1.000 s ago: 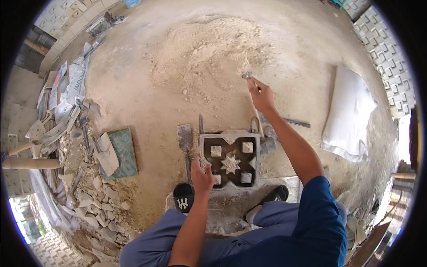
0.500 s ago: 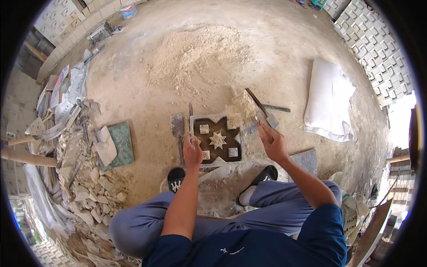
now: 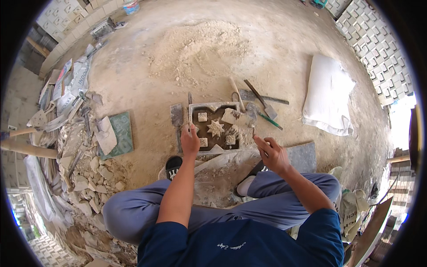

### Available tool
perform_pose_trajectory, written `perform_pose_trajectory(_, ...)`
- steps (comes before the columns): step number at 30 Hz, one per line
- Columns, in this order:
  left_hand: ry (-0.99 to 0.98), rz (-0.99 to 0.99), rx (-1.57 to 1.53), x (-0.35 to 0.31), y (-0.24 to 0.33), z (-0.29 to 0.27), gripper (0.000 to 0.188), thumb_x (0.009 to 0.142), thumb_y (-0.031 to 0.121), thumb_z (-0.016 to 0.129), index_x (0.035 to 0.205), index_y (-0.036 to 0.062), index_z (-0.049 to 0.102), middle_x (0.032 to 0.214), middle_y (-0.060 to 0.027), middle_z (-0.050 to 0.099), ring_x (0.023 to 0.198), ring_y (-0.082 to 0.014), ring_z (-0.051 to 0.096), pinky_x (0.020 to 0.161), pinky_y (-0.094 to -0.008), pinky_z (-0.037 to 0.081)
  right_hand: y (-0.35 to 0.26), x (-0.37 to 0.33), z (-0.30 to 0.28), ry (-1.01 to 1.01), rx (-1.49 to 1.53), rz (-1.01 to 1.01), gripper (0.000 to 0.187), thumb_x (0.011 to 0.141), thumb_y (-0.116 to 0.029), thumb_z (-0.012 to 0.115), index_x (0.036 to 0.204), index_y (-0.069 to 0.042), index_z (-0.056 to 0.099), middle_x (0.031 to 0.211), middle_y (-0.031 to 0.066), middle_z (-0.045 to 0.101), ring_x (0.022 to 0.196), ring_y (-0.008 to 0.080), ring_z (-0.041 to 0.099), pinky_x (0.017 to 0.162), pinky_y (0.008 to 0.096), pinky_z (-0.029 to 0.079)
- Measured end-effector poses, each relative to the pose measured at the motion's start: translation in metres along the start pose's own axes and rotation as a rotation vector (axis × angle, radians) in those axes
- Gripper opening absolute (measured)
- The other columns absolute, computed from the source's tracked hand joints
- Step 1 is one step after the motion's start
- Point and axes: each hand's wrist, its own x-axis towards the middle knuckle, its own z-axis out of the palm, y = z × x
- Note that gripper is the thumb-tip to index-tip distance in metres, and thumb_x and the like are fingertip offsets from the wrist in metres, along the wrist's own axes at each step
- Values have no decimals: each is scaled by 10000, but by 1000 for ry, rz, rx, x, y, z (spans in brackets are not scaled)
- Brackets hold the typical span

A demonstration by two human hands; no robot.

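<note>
A rectangular metal mould (image 3: 194,106) lies on the dirt floor in front of me, with a star shape and small square blocks inside. Pale mortar covers its right part. My left hand (image 3: 190,141) presses on the mould's left rim. My right hand (image 3: 272,154) sits just right of the mould and grips a small trowel (image 3: 250,118), whose blade tilts over the mould's right edge. My feet stand just below the mould.
A sand pile (image 3: 195,53) spreads beyond the mould. A second trowel (image 3: 263,105), a metal bar and a green-handled tool (image 3: 270,120) lie to its right, with a white sack (image 3: 327,95) farther right. Rubble (image 3: 89,169) and a green tile (image 3: 121,133) lie left. Patterned blocks (image 3: 378,49) stack at the right.
My right hand has come back from the sand pile with the trowel and now holds it at the mould's right edge. My left hand stays on the left rim.
</note>
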Motion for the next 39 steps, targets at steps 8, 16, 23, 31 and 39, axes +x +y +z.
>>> perform_pose_trajectory(8, 31, 72, 11, -10, 5, -2, 673, 1048, 542, 343, 1430, -1, 450, 1393, -259, 514, 1295, -427, 479, 1077, -499, 374, 6, -3, 10, -16, -100, -96, 465, 895, -120, 680, 1346, -214, 618, 1020, 81, 653, 854, 293, 698, 645, 400, 575)
perform_pose_trajectory(16, 68, 336, 154, -22, 21, 2, 633, 1011, 449, 496, 1488, 49, 378, 1491, -236, 398, 1363, -432, 390, 1102, -510, 344, 115, 23, 92, 320, 133, 365, 434, 892, -169, 670, 1320, -122, 615, 1132, 168, 686, 988, 408, 659, 848, 481, 532)
perform_pose_trajectory(23, 127, 367, 311, -28, 11, 0, 659, 991, 447, 518, 1535, 121, 340, 1541, -213, 359, 1422, -406, 332, 1170, -537, 219, 135, 30, 85, 170, 165, 642, 402, 902, -234, 671, 1288, -126, 632, 1160, 195, 695, 1060, 414, 648, 900, 472, 516)
perform_pose_trajectory(31, 77, 419, 265, -37, 17, 5, 647, 998, 445, 503, 1542, 137, 337, 1569, -194, 335, 1445, -411, 296, 1178, -544, 201, 154, 40, 96, 103, 372, 561, 399, 934, -267, 638, 1303, -116, 637, 1084, 158, 727, 1003, 342, 687, 856, 425, 528)
perform_pose_trajectory(39, 71, 360, 365, -21, 22, 11, 663, 986, 467, 514, 1544, 154, 341, 1587, -161, 328, 1457, -414, 281, 1181, -571, 178, 203, 55, 112, 205, 440, 626, 354, 960, -192, 615, 1293, -78, 650, 1036, 140, 740, 938, 280, 701, 849, 385, 531)
